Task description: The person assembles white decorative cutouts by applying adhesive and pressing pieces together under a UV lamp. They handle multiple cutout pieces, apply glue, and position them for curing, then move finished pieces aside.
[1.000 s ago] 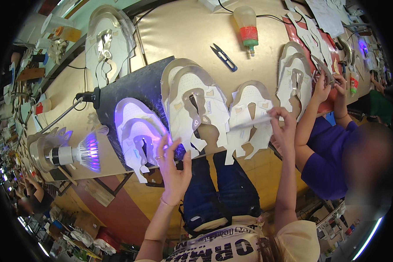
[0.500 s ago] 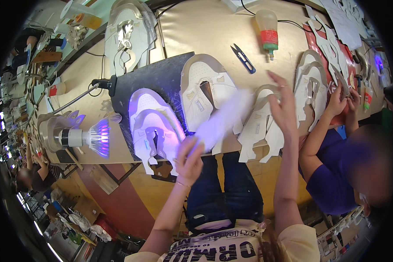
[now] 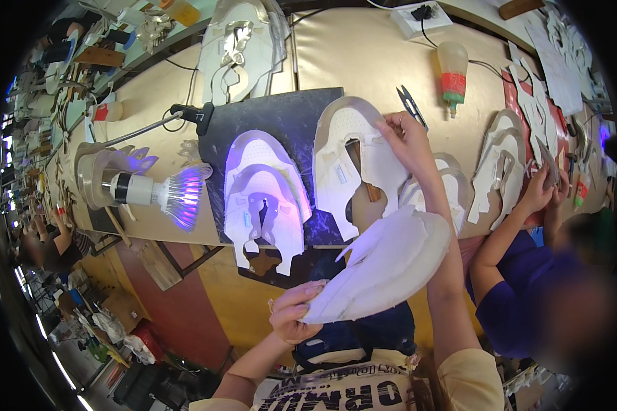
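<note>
White shoe-upper piece [image 3: 384, 264] (flat, tilted) in-hand

We see bright workshop light, violet glow from the white bulb lamp [image 3: 175, 195], motion blur mid-frame, fisheye-bent dark rim.

White shoe-upper pieces [image 3: 264, 198] on a dark mat [image 3: 288, 116] glow violet under the lamp [image 3: 178, 195] — its face purple-blue. The lifted piece [image 3: 384, 267] is off-white. The table [image 3: 363, 55] is tan; the glue bottle [image 3: 452, 75] is pale with a red-and-green band — its neighbour's sleeve [image 3: 507, 301] blue-purple.
</note>
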`<state>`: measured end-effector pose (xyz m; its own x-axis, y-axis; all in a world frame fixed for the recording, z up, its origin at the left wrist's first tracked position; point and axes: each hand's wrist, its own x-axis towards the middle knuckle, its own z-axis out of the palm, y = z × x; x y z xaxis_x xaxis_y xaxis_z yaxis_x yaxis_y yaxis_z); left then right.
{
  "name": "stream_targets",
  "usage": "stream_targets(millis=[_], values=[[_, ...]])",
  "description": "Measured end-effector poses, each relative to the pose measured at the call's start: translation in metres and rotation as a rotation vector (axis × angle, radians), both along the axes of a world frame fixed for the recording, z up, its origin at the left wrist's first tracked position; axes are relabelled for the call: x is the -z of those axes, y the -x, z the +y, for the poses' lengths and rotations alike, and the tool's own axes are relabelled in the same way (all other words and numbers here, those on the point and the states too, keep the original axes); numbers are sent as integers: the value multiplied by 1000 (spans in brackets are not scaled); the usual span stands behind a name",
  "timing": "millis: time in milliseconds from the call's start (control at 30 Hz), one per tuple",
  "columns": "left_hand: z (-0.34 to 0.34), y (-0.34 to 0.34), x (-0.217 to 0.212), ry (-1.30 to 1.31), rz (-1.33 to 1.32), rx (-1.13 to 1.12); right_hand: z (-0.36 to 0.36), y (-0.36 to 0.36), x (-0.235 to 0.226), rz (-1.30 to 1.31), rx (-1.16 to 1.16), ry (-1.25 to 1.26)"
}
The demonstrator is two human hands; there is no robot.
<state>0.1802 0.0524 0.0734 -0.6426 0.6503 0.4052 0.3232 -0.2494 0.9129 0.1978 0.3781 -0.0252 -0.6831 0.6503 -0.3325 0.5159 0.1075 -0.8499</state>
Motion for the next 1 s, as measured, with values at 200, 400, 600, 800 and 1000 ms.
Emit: stream_targets(millis=[200,400,600,800,1000], values=[[12,-9,0,120,-138,-154,50,18,-11,207,211,-85],[50,15,59,650,-715,-310,101,47,-14,154,213,-979],[47,11,93,495,-635,-325,32,6,-2,2,-79,-266],[18,-11,82,547,-634,-282,0,18,8,60,-366,-366],[21,-2,91,448,-698,-349,-4,-2,-40,-166,-551,-507]])
